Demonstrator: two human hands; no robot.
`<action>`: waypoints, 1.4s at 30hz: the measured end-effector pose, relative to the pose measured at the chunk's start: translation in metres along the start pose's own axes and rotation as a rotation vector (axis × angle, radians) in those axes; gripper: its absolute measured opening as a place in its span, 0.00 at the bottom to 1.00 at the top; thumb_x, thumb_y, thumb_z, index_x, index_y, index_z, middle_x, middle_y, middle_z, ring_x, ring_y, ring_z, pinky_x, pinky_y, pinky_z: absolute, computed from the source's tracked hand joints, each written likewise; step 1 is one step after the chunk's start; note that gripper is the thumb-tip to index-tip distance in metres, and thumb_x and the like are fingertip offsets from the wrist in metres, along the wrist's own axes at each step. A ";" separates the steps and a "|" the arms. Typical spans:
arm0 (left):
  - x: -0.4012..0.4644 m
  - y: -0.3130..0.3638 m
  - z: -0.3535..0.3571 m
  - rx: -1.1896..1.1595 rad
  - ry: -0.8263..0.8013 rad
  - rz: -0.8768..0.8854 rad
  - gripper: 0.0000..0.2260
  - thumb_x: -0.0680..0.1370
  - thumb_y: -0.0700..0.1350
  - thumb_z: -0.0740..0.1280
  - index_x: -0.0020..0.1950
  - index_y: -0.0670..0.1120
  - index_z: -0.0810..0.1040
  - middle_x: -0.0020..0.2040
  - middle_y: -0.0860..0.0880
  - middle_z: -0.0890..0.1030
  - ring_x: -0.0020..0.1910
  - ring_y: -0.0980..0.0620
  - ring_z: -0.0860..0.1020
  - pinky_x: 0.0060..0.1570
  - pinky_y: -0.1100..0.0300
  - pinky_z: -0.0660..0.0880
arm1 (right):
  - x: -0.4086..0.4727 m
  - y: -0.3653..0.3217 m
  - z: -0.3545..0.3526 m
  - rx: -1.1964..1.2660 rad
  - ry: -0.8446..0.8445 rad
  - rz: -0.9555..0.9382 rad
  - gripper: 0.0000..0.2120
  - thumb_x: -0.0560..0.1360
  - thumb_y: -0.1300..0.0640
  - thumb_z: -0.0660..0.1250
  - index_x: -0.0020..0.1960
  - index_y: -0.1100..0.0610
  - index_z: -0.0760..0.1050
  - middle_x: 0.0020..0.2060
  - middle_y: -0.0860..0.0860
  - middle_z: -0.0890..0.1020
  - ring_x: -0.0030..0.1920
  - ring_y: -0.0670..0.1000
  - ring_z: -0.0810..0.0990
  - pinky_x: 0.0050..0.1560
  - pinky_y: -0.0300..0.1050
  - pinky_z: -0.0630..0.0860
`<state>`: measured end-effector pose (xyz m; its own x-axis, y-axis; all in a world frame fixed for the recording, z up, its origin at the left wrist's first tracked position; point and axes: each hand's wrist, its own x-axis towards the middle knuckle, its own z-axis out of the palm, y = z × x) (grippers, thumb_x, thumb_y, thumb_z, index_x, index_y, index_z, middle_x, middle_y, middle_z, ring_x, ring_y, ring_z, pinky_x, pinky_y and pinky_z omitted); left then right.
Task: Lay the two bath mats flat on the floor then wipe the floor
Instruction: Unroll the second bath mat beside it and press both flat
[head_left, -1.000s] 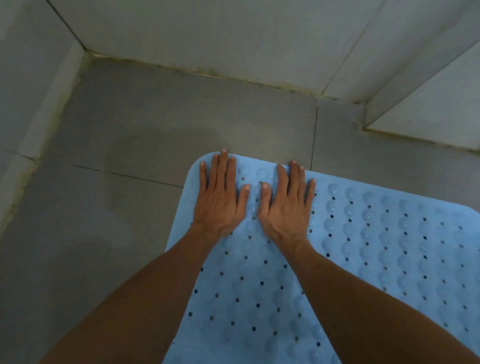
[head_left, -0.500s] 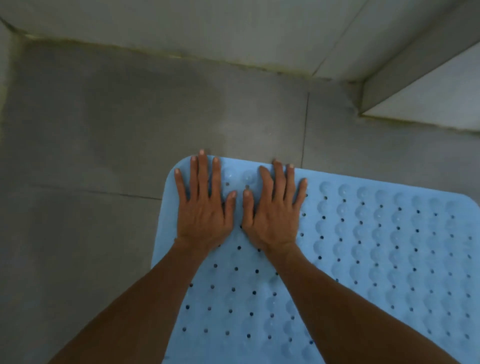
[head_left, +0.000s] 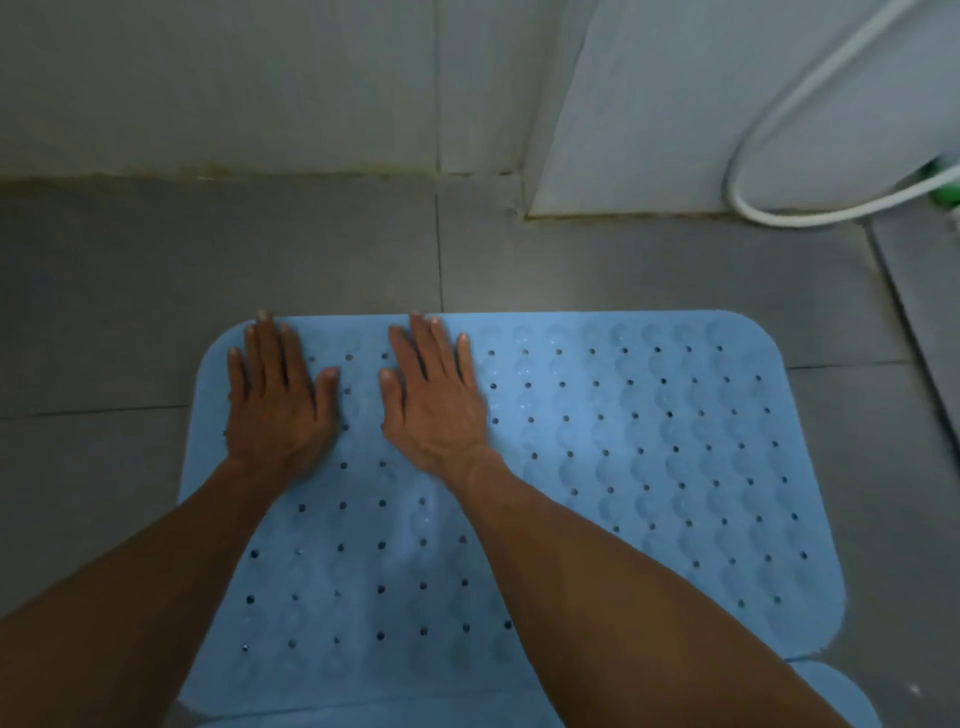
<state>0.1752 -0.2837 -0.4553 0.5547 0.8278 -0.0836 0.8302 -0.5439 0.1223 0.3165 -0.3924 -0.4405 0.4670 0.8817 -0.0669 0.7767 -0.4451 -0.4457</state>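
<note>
A light blue bath mat with rows of small holes and bumps lies flat on the grey tiled floor. My left hand presses palm down on its far left corner, fingers spread. My right hand presses flat just to the right of it, near the mat's far edge. Neither hand holds anything. A second blue mat shows only as a rounded corner at the bottom right and a strip along the bottom edge, mostly hidden by my arms.
A tiled wall runs along the far side of the floor. A white panel stands at the back right, with a white hose looping down in front of it. Something green sits at the right edge.
My hands have slid apart on the mat, the left one reaching the far left corner. The view has swung right, so the whole mat, the white panel and the hose now show.
</note>
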 end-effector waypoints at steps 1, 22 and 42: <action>-0.006 0.015 -0.002 -0.016 0.012 0.009 0.34 0.81 0.60 0.39 0.79 0.37 0.44 0.79 0.37 0.44 0.79 0.41 0.43 0.76 0.41 0.45 | -0.011 0.016 -0.009 -0.015 0.001 0.020 0.29 0.83 0.45 0.44 0.81 0.55 0.53 0.81 0.52 0.50 0.81 0.51 0.42 0.79 0.58 0.41; -0.030 0.288 0.035 -0.077 0.005 0.257 0.32 0.82 0.58 0.46 0.79 0.39 0.44 0.79 0.38 0.42 0.79 0.42 0.42 0.76 0.42 0.46 | -0.076 0.264 -0.113 -0.206 0.127 0.185 0.29 0.83 0.43 0.49 0.80 0.55 0.55 0.81 0.52 0.54 0.81 0.50 0.49 0.80 0.57 0.47; -0.026 0.291 0.029 -0.137 -0.052 0.244 0.32 0.82 0.55 0.49 0.79 0.37 0.46 0.80 0.39 0.45 0.79 0.44 0.42 0.77 0.45 0.49 | -0.072 0.259 -0.116 -0.293 0.077 0.213 0.32 0.81 0.43 0.52 0.81 0.54 0.52 0.81 0.53 0.51 0.81 0.51 0.47 0.78 0.62 0.47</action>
<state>0.4039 -0.4671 -0.4466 0.7421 0.6647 -0.0858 0.6587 -0.6996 0.2769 0.5335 -0.5891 -0.4474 0.6529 0.7552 -0.0579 0.7417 -0.6530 -0.1533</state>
